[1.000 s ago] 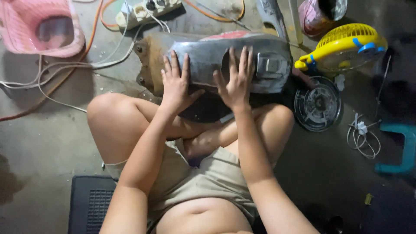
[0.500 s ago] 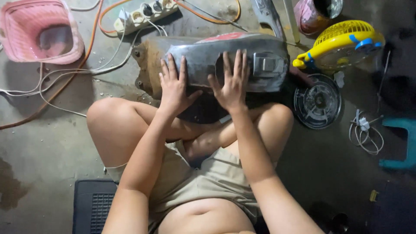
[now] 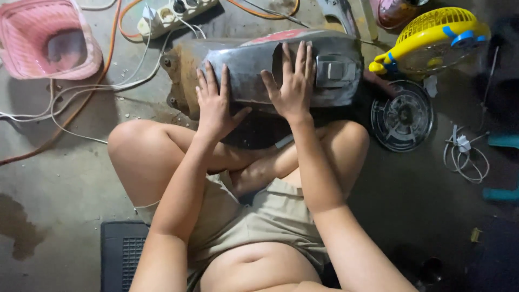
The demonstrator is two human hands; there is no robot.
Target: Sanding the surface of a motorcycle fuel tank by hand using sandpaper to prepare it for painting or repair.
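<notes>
Grey metal is under both palms. The fingers (image 3: 210, 81) of the left hand (image 3: 214, 105) are spread and lie flat on the near side of a grey casing (image 3: 254, 70), with the thumb pointing to the right. The right hand (image 3: 293, 86) is pressed on the same casing just beside it, fingers straight and a little apart. Neither hand is closed around anything; both only rest open on the surface.

The casing lies on its side on the concrete floor (image 3: 65, 178), directly in front of the crossed legs of the person. Its left end is rusty brown, and on the right part there is a square latch (image 3: 332, 70). The top edge shows a red strip.

To the right of the casing a dark round grille (image 3: 403, 116) lies flat on the floor, and beyond it is a yellow fan (image 3: 432, 38) with blue parts. A white power strip (image 3: 175, 13) is at the far edge, with white and orange cables running to the left. A pink basket (image 3: 46, 40) is in the far left corner. A black mat (image 3: 121, 254) lies at the near edge, beside the left leg.
</notes>
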